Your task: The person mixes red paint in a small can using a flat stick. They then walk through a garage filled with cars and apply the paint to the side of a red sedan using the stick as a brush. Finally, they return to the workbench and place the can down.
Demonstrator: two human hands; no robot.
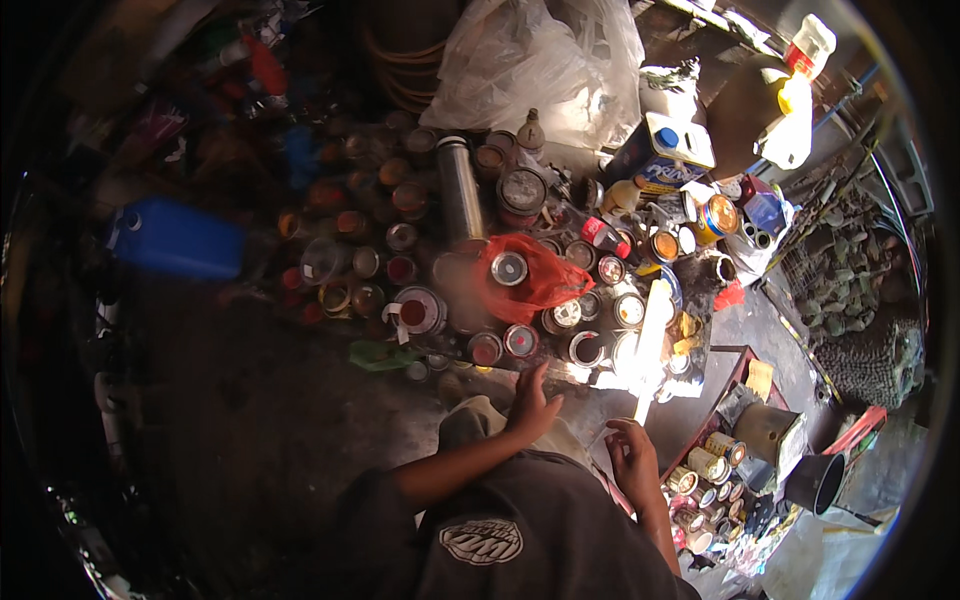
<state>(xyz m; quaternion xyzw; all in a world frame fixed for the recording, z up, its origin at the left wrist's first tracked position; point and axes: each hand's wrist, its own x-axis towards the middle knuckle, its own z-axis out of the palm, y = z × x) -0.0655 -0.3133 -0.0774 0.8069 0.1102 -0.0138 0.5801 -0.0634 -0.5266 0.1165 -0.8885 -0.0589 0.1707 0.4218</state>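
My left hand (533,407) is over my lap at the near edge of a crowded table, its fingers apart and nothing in it. Close beyond it stand a small can with a pale, red-marked lid (521,341) and a reddish-brown can (485,349). To its right, my right hand (632,460) hangs beside my lap, fingers loosely bent with a gap from the thumb; I make out no object in it. A red plastic bag (530,270) lies among the cans, with a round silver lid (508,268) on it. Behind stands a tall metal cylinder (460,190).
Many paint cans crowd the table, including a large grey one (418,311). A blue jerrycan (180,238) stands at left. At back are a clear plastic bag (545,70) and a blue-capped rectangular tin (668,150). A black bucket (815,484) and more cans sit lower right.
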